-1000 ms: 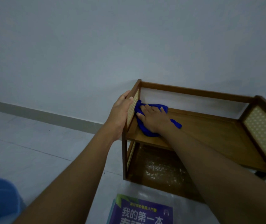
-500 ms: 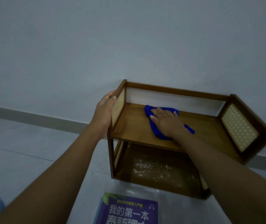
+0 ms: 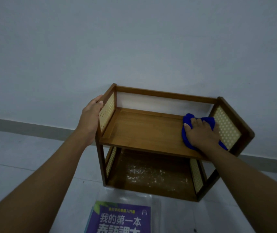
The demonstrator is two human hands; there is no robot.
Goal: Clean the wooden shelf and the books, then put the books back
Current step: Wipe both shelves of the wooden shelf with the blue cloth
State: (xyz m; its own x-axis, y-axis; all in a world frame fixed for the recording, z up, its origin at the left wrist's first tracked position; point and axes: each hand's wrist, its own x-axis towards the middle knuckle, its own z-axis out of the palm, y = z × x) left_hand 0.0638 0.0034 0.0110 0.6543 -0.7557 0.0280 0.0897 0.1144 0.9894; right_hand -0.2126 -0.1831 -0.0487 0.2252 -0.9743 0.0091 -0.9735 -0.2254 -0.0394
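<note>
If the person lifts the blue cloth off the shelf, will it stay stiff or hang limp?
Probably limp: the blue cloth lies bunched in soft folds under the right hand. Likely light too, as it crumples against the side panel of the wooden shelf.

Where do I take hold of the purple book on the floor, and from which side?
Probably the purple book by its far edge, fingers slipped under from the shelf side: it lies flat, cover up, with that edge free, and its near part is out of frame.

brown shelf [image 3: 144, 132], blue cloth [image 3: 187, 121], purple book [image 3: 120, 217]
</note>
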